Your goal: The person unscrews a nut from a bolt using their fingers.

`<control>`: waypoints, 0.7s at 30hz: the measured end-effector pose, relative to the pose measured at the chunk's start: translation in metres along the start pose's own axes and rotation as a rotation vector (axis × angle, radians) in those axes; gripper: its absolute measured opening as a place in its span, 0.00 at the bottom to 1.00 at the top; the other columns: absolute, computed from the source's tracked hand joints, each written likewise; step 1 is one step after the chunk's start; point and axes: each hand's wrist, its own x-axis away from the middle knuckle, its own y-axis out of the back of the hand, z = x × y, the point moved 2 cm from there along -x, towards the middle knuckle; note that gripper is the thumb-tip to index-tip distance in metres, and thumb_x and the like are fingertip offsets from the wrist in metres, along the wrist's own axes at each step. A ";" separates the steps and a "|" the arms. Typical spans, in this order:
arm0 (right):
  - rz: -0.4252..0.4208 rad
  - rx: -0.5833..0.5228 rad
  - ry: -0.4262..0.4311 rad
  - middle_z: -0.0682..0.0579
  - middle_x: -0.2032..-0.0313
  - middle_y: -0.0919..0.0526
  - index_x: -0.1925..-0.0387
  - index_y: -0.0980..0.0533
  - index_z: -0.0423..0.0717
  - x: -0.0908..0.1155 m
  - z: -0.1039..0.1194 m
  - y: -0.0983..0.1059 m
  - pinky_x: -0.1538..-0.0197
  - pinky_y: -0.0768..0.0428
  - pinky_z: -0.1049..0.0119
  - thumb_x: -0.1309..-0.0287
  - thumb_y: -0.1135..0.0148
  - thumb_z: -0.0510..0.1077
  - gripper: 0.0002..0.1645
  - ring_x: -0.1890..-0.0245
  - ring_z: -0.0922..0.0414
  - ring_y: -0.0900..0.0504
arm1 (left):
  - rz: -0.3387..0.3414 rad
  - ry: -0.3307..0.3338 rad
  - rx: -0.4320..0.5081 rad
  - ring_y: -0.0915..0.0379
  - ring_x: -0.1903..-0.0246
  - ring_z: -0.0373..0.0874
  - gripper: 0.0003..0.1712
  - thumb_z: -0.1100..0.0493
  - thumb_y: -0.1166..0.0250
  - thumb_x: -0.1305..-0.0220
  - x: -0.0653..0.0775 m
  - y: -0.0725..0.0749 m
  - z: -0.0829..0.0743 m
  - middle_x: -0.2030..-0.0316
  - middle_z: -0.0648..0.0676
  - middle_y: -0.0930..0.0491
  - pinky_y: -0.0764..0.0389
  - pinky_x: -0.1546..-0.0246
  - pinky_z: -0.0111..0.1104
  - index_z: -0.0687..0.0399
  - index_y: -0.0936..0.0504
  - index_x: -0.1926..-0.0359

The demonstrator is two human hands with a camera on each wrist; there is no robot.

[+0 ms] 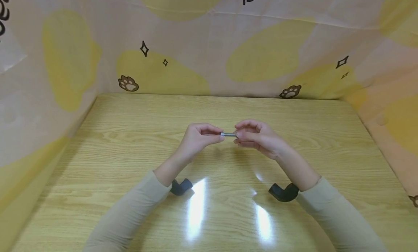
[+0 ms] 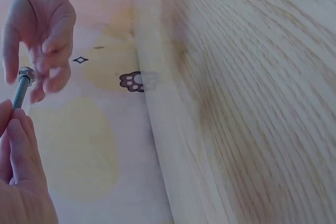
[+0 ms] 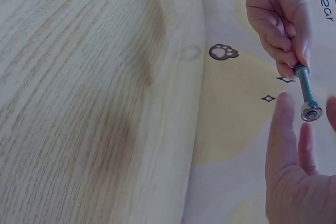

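While the left hand [image 1: 199, 139] pinches one end between thumb and fingers, one silver-grey threaded bolt [image 1: 229, 134] lies along the 9-to-3 o'clock line, held above the table [image 1: 130, 135] near the centre of the head view. Left hand: at the bolt's 9 o'clock. Right hand [image 1: 259, 137]: at 3 o'clock, fingers parted about the far end, without a grip. One shiny metal nut [image 3: 308, 110]: on that far end. Table: pale wood grain, glossy. Backdrop cloth [image 1: 196, 37]: at 12 o'clock, yellow-patched, paw prints [image 1: 128, 83] towards 10 and 2 o'clock. Sleeves [image 1: 130, 204]: pale, two.
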 end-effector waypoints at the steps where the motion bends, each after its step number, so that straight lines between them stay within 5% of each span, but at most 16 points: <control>1: -0.008 -0.010 -0.017 0.48 0.67 0.19 0.60 0.26 0.41 0.000 0.000 0.000 0.60 0.18 0.66 0.38 0.48 0.31 0.08 0.69 0.56 0.16 | 0.001 -0.003 0.001 0.19 0.64 0.47 0.12 0.69 0.31 0.49 0.000 0.000 0.000 0.64 0.58 0.17 0.20 0.57 0.37 0.69 0.18 0.62; 6: -0.024 -0.036 -0.034 0.48 0.74 0.19 0.69 0.22 0.43 -0.001 0.000 -0.001 0.66 0.18 0.70 0.37 0.49 0.32 0.10 0.75 0.59 0.17 | 0.003 -0.022 0.004 0.19 0.64 0.46 0.14 0.68 0.31 0.49 -0.001 -0.001 0.000 0.64 0.58 0.17 0.21 0.56 0.37 0.72 0.19 0.61; 12: -0.026 -0.005 0.012 0.50 0.68 0.20 0.66 0.23 0.45 0.000 0.001 0.000 0.58 0.19 0.65 0.41 0.47 0.27 0.12 0.67 0.57 0.17 | -0.002 -0.024 0.002 0.19 0.64 0.46 0.12 0.69 0.31 0.49 0.001 0.000 -0.001 0.64 0.58 0.17 0.21 0.56 0.37 0.70 0.19 0.62; 17: -0.025 -0.048 -0.041 0.48 0.74 0.18 0.69 0.21 0.43 -0.001 0.001 -0.001 0.65 0.18 0.68 0.35 0.49 0.34 0.10 0.75 0.58 0.17 | -0.005 -0.021 0.007 0.19 0.64 0.46 0.12 0.69 0.31 0.49 0.001 0.000 -0.002 0.64 0.58 0.17 0.21 0.56 0.37 0.69 0.18 0.62; 21: -0.021 -0.048 -0.029 0.48 0.74 0.18 0.69 0.21 0.42 -0.001 0.001 -0.001 0.65 0.18 0.69 0.38 0.48 0.30 0.11 0.74 0.59 0.17 | -0.003 -0.022 0.023 0.19 0.65 0.46 0.12 0.69 0.31 0.49 0.000 0.000 -0.002 0.64 0.58 0.17 0.21 0.56 0.37 0.71 0.19 0.62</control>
